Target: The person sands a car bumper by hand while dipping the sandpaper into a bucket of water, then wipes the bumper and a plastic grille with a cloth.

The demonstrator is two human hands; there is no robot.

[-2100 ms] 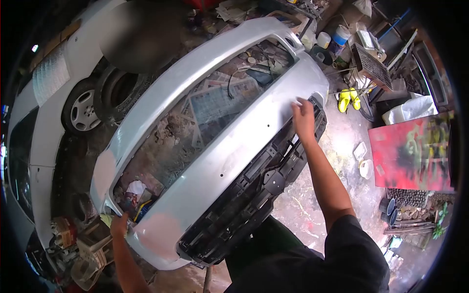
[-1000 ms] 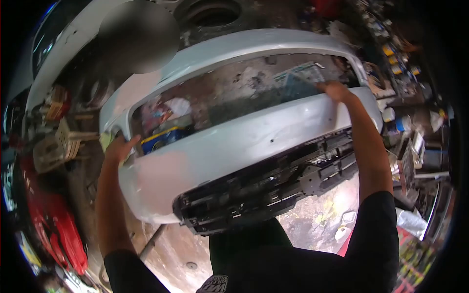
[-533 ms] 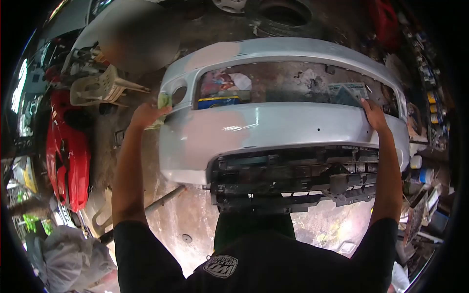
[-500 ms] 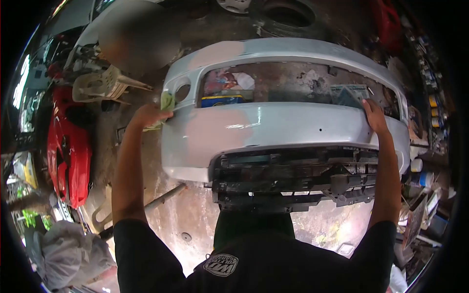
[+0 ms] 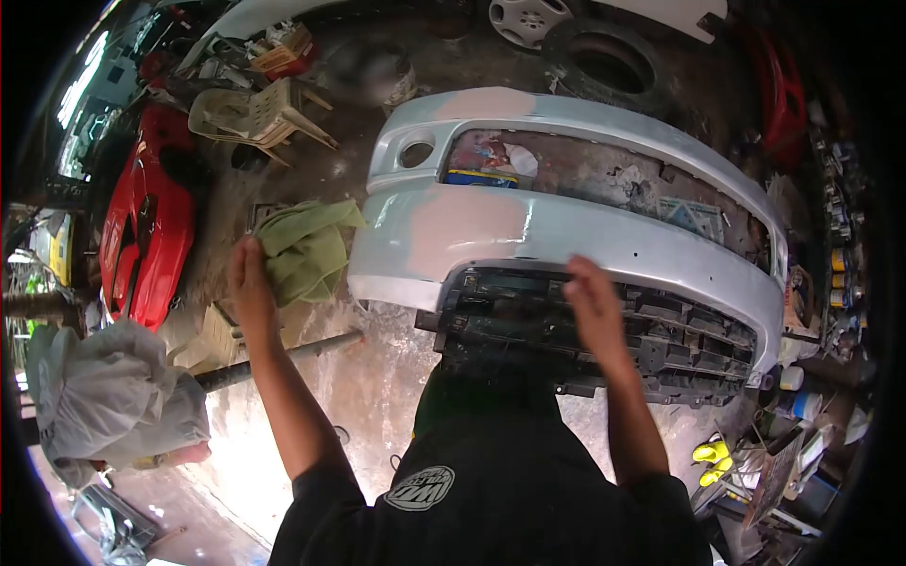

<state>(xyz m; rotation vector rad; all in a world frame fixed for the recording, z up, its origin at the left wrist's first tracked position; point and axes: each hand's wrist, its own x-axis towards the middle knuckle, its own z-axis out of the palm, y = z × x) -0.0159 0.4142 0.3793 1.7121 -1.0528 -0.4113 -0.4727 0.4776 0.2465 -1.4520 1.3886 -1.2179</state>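
Observation:
My left hand [image 5: 250, 274] grips a green cloth [image 5: 310, 247], which spreads out to the left of a car bumper. The bumper [image 5: 576, 231] is pale grey with pinkish patches on its left part, and lies across the view in front of me. Over its lower edge hovers my right hand [image 5: 593, 297], fingers stretched out and slightly blurred, holding nothing. Below that hand sits a black plastic grille [image 5: 528, 307], attached along or lying against the bumper's lower opening.
Left of me are a red bumper [image 5: 151, 222], a beige plastic chair [image 5: 260, 113] and a plastic-covered bundle [image 5: 113, 387]. A tyre [image 5: 604, 66] and a wheel cover [image 5: 528, 21] lie at the back. Cans [image 5: 838, 259] and clutter line the right side.
My left hand has moved off the bumper's left end with the cloth, which now hangs spread out. My right hand has let go of the bumper and moved left. The view has shifted.

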